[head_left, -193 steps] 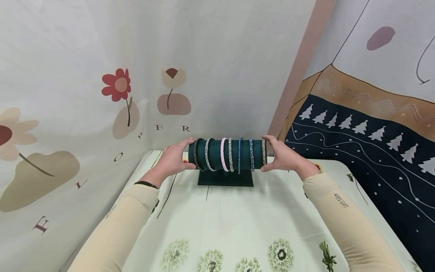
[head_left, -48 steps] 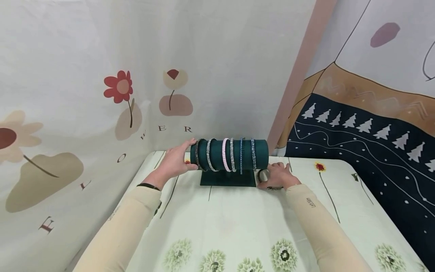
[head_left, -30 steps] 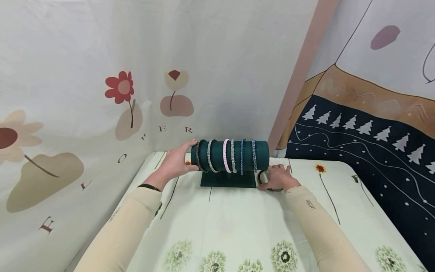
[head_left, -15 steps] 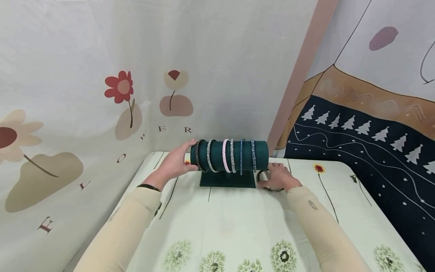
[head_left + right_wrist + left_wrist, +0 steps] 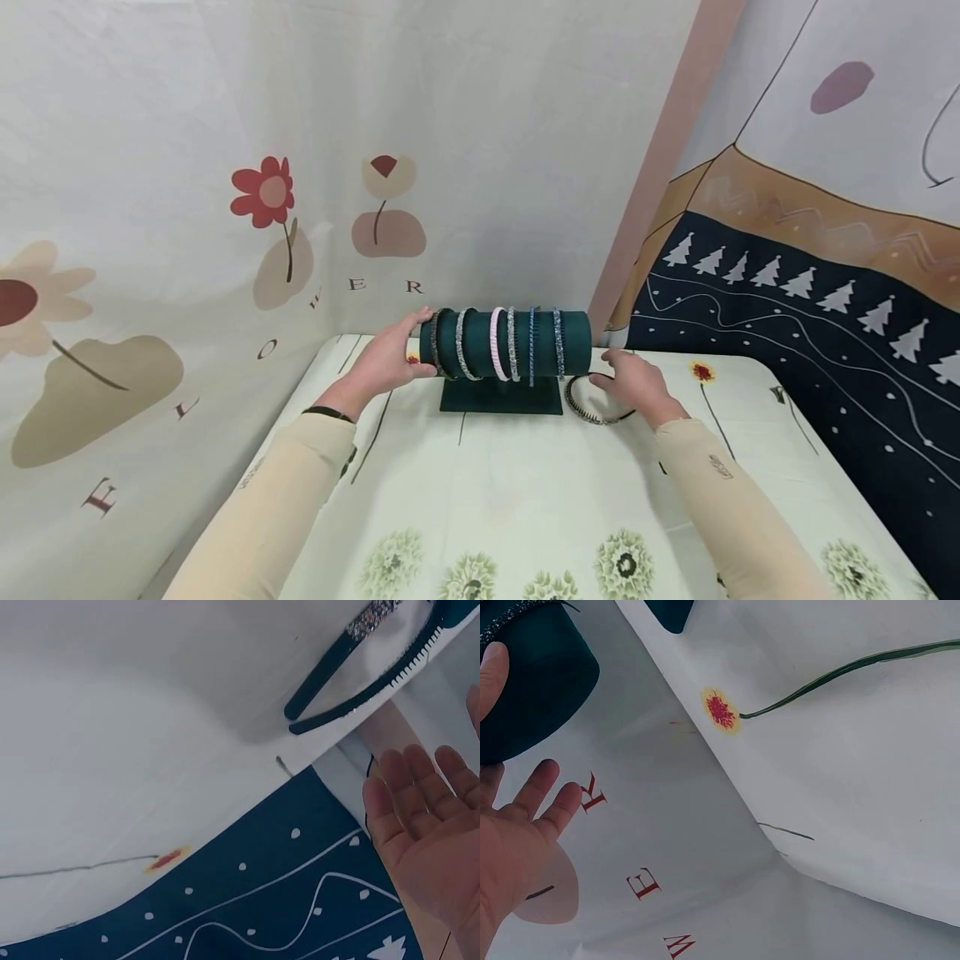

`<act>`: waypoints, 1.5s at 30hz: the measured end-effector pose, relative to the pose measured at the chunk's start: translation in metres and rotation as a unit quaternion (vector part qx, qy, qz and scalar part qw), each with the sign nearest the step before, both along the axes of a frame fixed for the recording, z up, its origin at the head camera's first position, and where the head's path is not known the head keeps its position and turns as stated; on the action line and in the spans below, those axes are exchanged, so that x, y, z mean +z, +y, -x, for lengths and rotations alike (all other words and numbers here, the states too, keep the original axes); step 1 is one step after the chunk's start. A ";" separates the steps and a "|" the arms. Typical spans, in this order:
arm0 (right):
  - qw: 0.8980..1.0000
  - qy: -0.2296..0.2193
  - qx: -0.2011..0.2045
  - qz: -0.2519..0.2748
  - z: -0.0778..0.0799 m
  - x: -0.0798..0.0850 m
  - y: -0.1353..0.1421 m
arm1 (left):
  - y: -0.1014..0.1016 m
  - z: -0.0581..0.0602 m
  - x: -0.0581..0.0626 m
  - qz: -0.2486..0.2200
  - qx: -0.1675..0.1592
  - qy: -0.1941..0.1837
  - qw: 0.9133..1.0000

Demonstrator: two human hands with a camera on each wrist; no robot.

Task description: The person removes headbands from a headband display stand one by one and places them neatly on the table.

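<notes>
A dark green display roll (image 5: pixel 478 343) on a flat base (image 5: pixel 501 397) bears several headbands, among them a pink one (image 5: pixel 494 343), a thin blue one (image 5: pixel 532 348) and a glittery blue one (image 5: pixel 559 343) near the right end. My left hand (image 5: pixel 386 358) grips the roll's left end, thumb in front and fingers behind. To the right of the base, a loose headband (image 5: pixel 597 421) lies on the table; the right wrist view shows its toothed inner edge and glitter. Just above it, my right hand (image 5: pixel 639 385) is held with fingers extended, holding nothing.
The table wears a pale flowered cloth (image 5: pixel 517 492). Close behind the stand hangs a white printed curtain (image 5: pixel 480 208). A navy cloth with white trees (image 5: pixel 757 333) hangs past the table's right edge.
Earlier the right hand was at the roll's right end, where a glittery headband sat. It then held that headband beside the base, and has now released it and drawn up and right.
</notes>
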State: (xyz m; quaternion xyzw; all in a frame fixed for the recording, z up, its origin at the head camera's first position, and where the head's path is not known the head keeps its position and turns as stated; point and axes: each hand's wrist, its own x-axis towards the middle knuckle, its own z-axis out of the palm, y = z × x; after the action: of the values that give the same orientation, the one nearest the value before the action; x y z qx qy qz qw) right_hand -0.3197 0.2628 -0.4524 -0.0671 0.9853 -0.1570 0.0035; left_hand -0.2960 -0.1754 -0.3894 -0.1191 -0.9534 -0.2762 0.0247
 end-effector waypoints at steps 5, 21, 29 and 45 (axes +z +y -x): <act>1.000 -0.011 0.019 0.007 -0.009 0.010 0.008 | 0.000 0.000 -0.001 -0.001 0.000 -0.003 1.000; 0.998 -0.008 0.062 0.027 -0.039 0.045 0.019 | -0.003 0.001 0.000 0.002 -0.001 -0.009 1.000; 0.996 0.017 0.080 0.028 -0.049 0.062 0.012 | -0.004 0.001 -0.002 0.003 -0.001 -0.007 1.000; 0.993 0.041 0.106 0.043 -0.058 0.087 -0.003 | -0.001 0.000 0.001 -0.004 0.001 -0.007 1.000</act>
State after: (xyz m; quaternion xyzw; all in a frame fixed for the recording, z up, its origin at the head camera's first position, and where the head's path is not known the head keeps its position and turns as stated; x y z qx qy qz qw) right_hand -0.2617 0.2597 -0.3654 -0.1772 0.9643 -0.1953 -0.0232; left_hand -0.2960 -0.1765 -0.3887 -0.1161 -0.9526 -0.2804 0.0188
